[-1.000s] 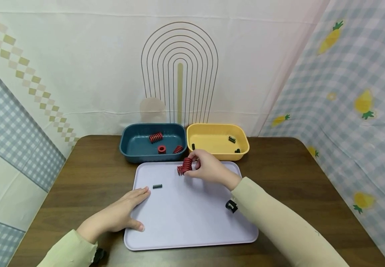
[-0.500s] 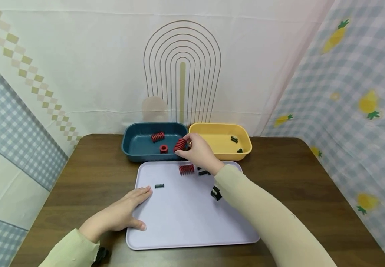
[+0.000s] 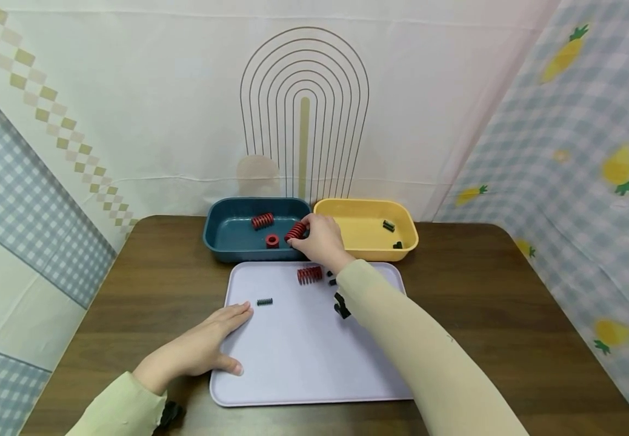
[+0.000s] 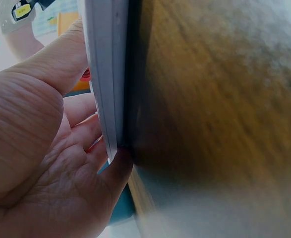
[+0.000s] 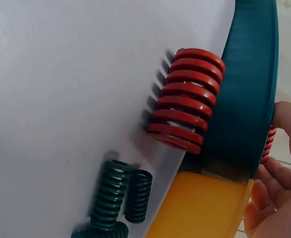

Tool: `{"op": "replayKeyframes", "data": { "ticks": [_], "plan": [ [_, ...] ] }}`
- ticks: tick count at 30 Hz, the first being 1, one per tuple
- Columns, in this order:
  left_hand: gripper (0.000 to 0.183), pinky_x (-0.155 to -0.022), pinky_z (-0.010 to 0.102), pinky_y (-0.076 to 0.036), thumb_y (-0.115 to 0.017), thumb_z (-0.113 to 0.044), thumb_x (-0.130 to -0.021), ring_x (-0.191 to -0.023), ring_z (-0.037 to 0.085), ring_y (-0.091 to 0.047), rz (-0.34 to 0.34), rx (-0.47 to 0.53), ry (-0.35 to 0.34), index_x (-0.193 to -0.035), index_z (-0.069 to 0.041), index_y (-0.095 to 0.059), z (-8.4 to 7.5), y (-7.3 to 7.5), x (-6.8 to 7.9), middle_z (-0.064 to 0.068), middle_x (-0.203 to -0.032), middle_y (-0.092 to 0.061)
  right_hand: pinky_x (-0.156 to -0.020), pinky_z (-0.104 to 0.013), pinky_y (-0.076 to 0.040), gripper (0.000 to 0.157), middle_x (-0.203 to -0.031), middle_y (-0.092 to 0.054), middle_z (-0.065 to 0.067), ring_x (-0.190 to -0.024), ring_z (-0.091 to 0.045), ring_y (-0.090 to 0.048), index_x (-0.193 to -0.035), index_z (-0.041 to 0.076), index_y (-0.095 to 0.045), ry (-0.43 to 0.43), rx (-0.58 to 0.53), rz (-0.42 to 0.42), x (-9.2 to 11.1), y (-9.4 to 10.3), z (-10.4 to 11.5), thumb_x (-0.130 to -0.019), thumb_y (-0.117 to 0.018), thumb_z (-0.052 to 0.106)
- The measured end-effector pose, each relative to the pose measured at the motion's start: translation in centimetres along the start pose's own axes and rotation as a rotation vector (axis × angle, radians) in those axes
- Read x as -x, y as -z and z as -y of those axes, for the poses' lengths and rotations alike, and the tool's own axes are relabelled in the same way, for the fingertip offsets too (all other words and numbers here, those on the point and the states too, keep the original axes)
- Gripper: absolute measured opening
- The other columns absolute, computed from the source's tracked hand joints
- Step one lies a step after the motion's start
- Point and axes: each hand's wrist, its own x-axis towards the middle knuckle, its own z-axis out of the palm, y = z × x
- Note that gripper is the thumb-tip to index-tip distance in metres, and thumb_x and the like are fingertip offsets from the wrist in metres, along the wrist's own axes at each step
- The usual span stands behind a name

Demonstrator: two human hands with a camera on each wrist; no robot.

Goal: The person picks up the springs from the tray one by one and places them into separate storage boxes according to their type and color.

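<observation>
My right hand [image 3: 322,242] is over the right end of the dark blue bin [image 3: 227,247], its thumb and fingers pinching a red coil spring [image 3: 296,231]. In the right wrist view that red spring is mostly hidden behind the bin's wall. Two other red springs, one lying [image 3: 262,220] and one on end [image 3: 272,241], are inside the bin. My left hand [image 3: 200,348] rests with spread fingers on the left edge of the pale lilac tray [image 3: 292,357]. On the tray are a red spring [image 5: 187,99], a small dark green spring [image 3: 265,301] and several more green ones [image 5: 110,194].
A yellow bin [image 3: 358,254] adjoins the blue one on the right, with small green springs [image 3: 388,225] in it. Both stand behind the tray on the brown wooden table [image 3: 472,315]. A patterned cloth [image 3: 183,109] hangs behind the table.
My right hand has carried the red spring from the tray's back edge up into the blue bin, uncovering another red spring and green ones on the tray. The left hand has stayed put.
</observation>
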Motion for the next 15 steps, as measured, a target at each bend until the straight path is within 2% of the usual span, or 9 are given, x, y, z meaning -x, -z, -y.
{"op": "replayKeyframes", "data": {
  "ticks": [7, 15],
  "plan": [
    [0.099, -0.111, 0.055, -0.022, -0.084, -0.040, -0.072, -0.142, 0.038, -0.021, -0.003, -0.002, 0.010, -0.148, -0.001, -0.035, -0.36, 0.13, 0.04, 0.015, -0.156, -0.026, -0.088, -0.037, -0.034, 0.049, -0.103, -0.060, 0.001, -0.100, -0.019, -0.042, -0.115, 0.013, -0.063, 0.014, 0.048, 0.019, -0.20, 0.08, -0.12, -0.082, -0.074, 0.048],
    [0.098, -0.112, 0.056, -0.021, -0.084, -0.039, -0.072, -0.141, 0.039, -0.022, -0.005, -0.003, 0.007, -0.148, 0.000, -0.036, -0.41, 0.10, 0.08, 0.016, -0.156, -0.027, -0.090, -0.038, -0.033, 0.044, -0.107, -0.062, 0.000, -0.103, -0.022, -0.042, -0.118, 0.012, -0.065, 0.019, 0.052, 0.072, -0.17, 0.09, -0.02, -0.087, -0.071, 0.043]
  ]
}}
